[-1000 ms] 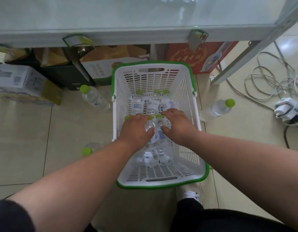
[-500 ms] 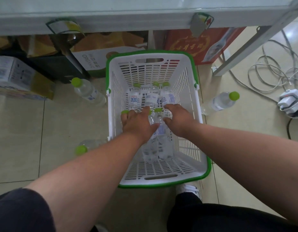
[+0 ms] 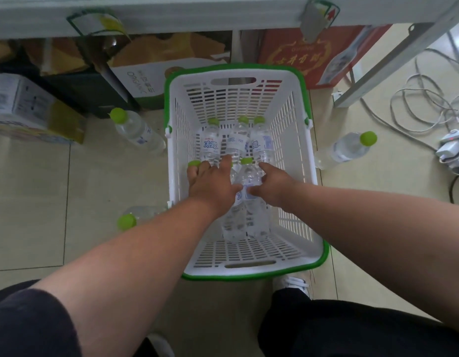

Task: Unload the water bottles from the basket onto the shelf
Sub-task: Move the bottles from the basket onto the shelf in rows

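A white basket (image 3: 295,161) with a green rim stands on the tiled floor (image 3: 107,181), just in front of a pale shelf (image 3: 197,14) whose front edge runs across the top of the view. Inside the basket lie clear water bottles with green caps: a far row of three (image 3: 236,141) and a near group (image 3: 245,215) lying lengthwise under the person's hands. The left hand (image 3: 213,186) reaches down into the basket with its fingers spread over the near bottles, the fingertips reaching the foot of the far row; whether it grips one cannot be told. The right hand (image 3: 273,186) lies on the right side of the near group, forefinger stretched forward and thumb pressed against a bottle's label, the hand curving round that bottle. Three more bottles lie on the floor outside the basket: one to the left (image 3: 135,130), one at the lower left (image 3: 138,217) partly hidden by the left forearm, and one to the right (image 3: 347,150). Cardboard boxes (image 3: 151,70) stand under the shelf, and white cables (image 3: 429,104) coil on the floor at the right.
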